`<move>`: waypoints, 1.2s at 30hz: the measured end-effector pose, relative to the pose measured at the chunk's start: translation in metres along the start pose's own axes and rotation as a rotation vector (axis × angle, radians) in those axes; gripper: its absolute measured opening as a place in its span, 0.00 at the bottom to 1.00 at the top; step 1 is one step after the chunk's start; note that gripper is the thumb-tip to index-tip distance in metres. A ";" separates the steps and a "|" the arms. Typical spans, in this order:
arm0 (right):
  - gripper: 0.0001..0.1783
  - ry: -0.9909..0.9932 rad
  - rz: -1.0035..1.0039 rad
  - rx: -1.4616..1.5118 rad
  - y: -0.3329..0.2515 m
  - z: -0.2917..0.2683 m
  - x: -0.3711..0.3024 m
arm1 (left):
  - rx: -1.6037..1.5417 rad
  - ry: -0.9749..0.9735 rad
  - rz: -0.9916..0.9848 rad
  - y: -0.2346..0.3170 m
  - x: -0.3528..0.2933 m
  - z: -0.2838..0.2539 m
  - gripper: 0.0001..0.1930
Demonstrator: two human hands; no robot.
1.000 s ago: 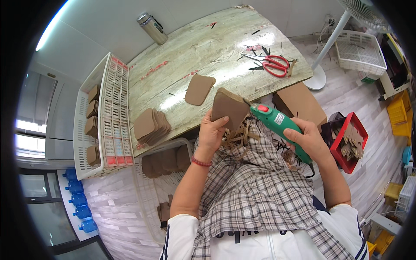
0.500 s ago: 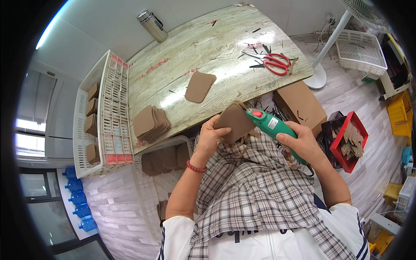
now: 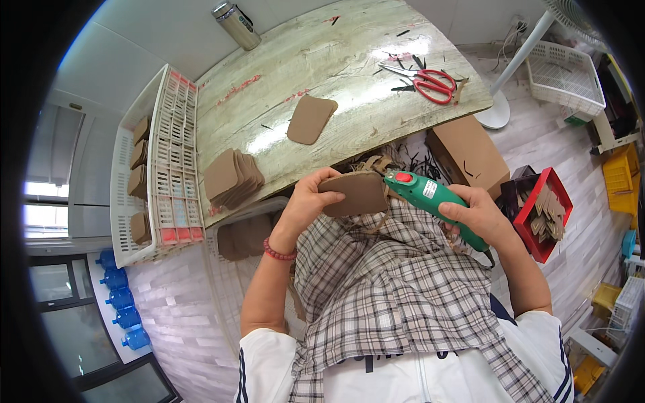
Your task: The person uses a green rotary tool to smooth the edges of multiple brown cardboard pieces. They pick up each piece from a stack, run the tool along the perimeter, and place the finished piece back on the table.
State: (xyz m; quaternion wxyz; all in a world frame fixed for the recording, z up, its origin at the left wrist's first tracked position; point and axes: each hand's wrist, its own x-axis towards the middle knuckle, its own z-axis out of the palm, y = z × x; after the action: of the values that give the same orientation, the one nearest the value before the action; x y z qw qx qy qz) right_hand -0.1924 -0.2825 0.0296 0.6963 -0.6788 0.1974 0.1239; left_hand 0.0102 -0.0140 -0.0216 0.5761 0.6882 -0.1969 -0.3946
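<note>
My left hand (image 3: 309, 203) grips a flat brown pad (image 3: 355, 195) with rounded corners, thumb on top and fingers beneath. Wrapped around a green handheld electric cutter (image 3: 430, 193) with a red button is my right hand (image 3: 476, 213). The cutter's head meets the pad's right edge, where the exact contact is too small to make out. Thin tan trimmings (image 3: 376, 163) lie by that edge, above my lap. On the table, beyond the held pad, rests another brown pad (image 3: 312, 119). A fanned stack of brown pads (image 3: 232, 178) sits at the table's front left.
Red-handled scissors (image 3: 433, 86) and dark scraps lie on the table (image 3: 269, 80), with a steel flask (image 3: 236, 27) behind. A white crate (image 3: 176, 154) holding pads stands left. Right of my lap are a cardboard box (image 3: 469, 158) and a red tray (image 3: 543, 252) of brown pieces.
The held pad has turned so that its long side runs more sideways. My left hand has shifted left with it, and the cutter remains at its right edge.
</note>
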 end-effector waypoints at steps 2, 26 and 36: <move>0.18 -0.016 0.010 -0.001 0.002 -0.002 0.001 | -0.037 0.023 0.015 0.005 -0.003 0.000 0.13; 0.18 -0.119 0.084 -0.044 0.003 0.002 0.009 | -0.210 0.040 -0.010 -0.003 -0.003 0.005 0.11; 0.21 -0.158 0.102 -0.031 -0.001 0.006 0.012 | -0.170 -0.046 -0.062 0.004 -0.004 0.016 0.11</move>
State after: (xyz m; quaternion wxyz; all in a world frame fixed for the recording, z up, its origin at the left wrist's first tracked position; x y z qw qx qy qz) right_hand -0.1804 -0.2774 0.0255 0.6920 -0.6666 0.1744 0.2153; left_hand -0.0033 -0.0225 -0.0166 0.6153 0.6333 -0.1545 -0.4432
